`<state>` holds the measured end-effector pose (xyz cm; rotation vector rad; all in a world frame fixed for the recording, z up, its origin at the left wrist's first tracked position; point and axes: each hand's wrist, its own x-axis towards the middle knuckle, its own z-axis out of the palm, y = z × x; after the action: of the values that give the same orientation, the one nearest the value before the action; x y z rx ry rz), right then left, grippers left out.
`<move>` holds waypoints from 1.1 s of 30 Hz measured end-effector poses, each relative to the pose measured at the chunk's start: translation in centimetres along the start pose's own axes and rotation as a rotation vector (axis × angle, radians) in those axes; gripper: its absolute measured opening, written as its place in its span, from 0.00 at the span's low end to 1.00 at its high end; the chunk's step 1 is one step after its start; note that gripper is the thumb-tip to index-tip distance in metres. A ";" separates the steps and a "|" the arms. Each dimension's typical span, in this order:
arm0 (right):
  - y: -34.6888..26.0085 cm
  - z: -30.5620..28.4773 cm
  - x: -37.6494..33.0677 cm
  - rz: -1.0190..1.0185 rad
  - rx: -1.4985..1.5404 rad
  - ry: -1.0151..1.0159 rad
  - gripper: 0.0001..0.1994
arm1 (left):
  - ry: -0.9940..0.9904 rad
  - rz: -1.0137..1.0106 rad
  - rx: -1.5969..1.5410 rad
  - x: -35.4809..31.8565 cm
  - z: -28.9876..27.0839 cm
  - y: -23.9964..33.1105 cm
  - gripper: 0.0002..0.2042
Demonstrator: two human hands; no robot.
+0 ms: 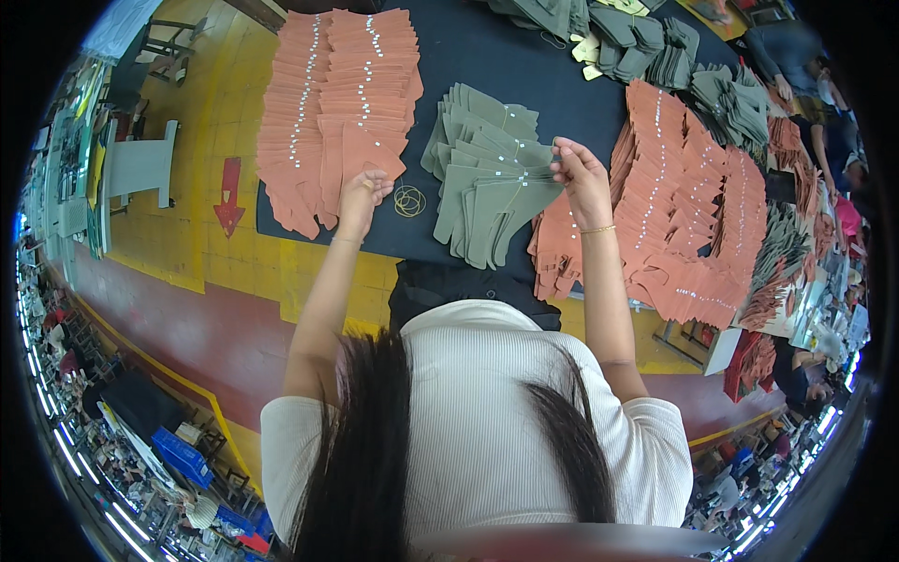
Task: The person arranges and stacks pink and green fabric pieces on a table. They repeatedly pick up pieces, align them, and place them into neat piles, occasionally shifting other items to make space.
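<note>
Over the front corner of a left-hand spread of orange fabric pieces (309, 122), my left hand (363, 199) is closed with curled fingers. Whatever it may hold is hidden. My right hand (579, 173) is pinched beside the right edge of the green fabric pieces (478, 201), and I cannot make out anything between its fingertips. Those green pieces lie in overlapping stacks in front of me, with white labels and thin yellowish bands across them. Several loose yellow rubber bands (409, 201) lie on the dark table near my left hand.
More orange fabric pieces (693, 197) with white labels cover the table's right side. Further green stacks (637, 42) lie at the far right. The dark table (468, 56) ends close to my body. Other people (791, 61) are at the right, and a red floor arrow (229, 199) is at the left.
</note>
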<state>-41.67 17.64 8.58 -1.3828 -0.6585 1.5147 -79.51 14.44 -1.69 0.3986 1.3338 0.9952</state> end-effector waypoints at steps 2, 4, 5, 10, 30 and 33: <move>-0.1 0.6 -0.1 -0.003 -0.021 -0.016 0.12 | 0.028 0.221 0.646 -0.4 0.5 -1.2 0.09; 0.0 1.2 -0.2 -0.005 -0.036 -0.029 0.12 | 0.114 0.379 1.037 -1.3 1.6 -2.4 0.12; 0.0 1.4 -0.3 -0.008 -0.040 -0.037 0.12 | 0.140 0.452 1.096 -1.6 1.9 -2.8 0.13; 0.0 1.7 -0.8 -0.018 -0.093 -0.033 0.11 | 0.186 0.616 1.202 -1.8 2.7 -4.0 0.09; -1.9 0.8 -4.7 -0.551 -0.961 0.059 0.11 | -0.036 0.087 0.014 -3.0 7.5 7.0 0.08; -3.2 1.6 -6.0 -0.595 -1.076 -0.043 0.07 | -0.221 0.040 0.132 -3.7 13.1 8.3 0.11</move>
<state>-42.81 13.89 14.35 -1.6535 -1.8867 0.6708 -70.14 19.84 10.00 0.6200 1.1979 0.8709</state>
